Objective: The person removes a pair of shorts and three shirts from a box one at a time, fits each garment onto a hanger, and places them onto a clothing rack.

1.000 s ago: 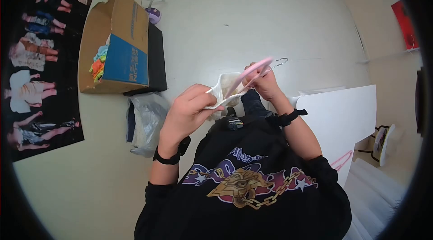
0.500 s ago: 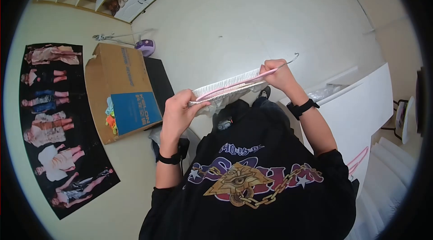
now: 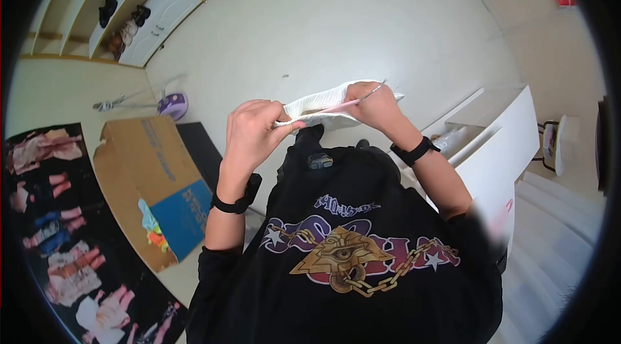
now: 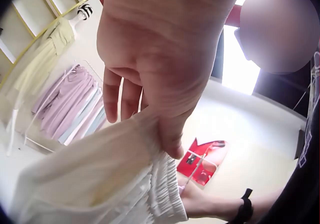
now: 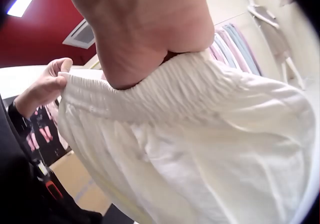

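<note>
A white garment with an elastic waistband (image 3: 321,99) (image 5: 200,144) (image 4: 100,179) is stretched between both hands in front of the person's chest. My left hand (image 3: 255,130) (image 4: 155,68) pinches the left end of the waistband between thumb and fingers. My right hand (image 3: 370,106) (image 5: 145,33) grips the right end together with a pink hanger (image 3: 346,104), whose thin metal hook pokes out past the knuckles. Most of the hanger is hidden by the fabric.
A cardboard box (image 3: 152,182) with coloured clothes stands on the floor at the left, beside a dark mat. A white table (image 3: 498,143) is at the right. A rack of pink and lilac clothes (image 4: 70,103) hangs in the room, with shoe shelves (image 3: 123,14) far left.
The head view has swung, shifting the box down-left. Both hands moved closer together and the waistband now covers more of the pink hanger, which showed plainly a second ago.
</note>
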Tool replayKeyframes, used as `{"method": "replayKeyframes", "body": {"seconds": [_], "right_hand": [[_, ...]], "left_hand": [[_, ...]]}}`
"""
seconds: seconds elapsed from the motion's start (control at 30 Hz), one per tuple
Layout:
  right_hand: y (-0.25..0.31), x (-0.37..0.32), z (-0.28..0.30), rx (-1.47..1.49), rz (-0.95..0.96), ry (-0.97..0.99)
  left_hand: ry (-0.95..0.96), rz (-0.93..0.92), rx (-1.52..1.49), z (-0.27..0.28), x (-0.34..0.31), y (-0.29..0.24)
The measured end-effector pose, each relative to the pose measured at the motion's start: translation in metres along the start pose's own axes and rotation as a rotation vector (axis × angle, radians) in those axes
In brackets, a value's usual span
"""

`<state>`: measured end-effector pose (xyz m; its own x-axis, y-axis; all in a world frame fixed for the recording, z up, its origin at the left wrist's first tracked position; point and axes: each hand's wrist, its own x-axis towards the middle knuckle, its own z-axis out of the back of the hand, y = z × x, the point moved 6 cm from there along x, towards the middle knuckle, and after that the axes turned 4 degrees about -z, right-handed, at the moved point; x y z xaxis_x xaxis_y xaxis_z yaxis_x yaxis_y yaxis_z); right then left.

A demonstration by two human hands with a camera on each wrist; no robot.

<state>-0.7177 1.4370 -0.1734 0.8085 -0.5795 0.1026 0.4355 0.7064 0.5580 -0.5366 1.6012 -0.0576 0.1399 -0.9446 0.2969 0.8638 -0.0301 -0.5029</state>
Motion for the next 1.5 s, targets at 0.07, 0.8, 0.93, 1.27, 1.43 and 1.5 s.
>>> {"method": "replayKeyframes", "body": {"seconds": [0.07, 0.8, 0.93, 1.27, 1.43, 1.5], "right_hand": [[0.019, 0.038, 0.009, 0.032, -0.041, -0.029], [0.025, 0.278, 0.091, 0.928, 0.013, 0.039], [-0.005, 0.362, 0.085, 0.925, -0.040, 0.089], [-0.103, 0.479, 0.122, 0.910, -0.073, -0.065], [-0.147, 0.485, 0.142, 0.865, -0.148, -0.166], [-0.165, 0.493, 0.147, 0.810, -0.189, -0.194]], "left_hand": [[-0.033, 0.029, -0.074, 0.016, 0.032, 0.027], [-0.207, 0.179, -0.141, 0.091, 0.163, 0.217], [-0.257, 0.181, 0.059, 0.111, 0.191, 0.249], [-0.278, 0.168, 0.287, 0.110, 0.340, 0.282], [-0.023, -0.144, 0.079, 0.068, 0.445, 0.254], [0.157, -0.137, -0.056, 0.032, 0.480, 0.252]]}}
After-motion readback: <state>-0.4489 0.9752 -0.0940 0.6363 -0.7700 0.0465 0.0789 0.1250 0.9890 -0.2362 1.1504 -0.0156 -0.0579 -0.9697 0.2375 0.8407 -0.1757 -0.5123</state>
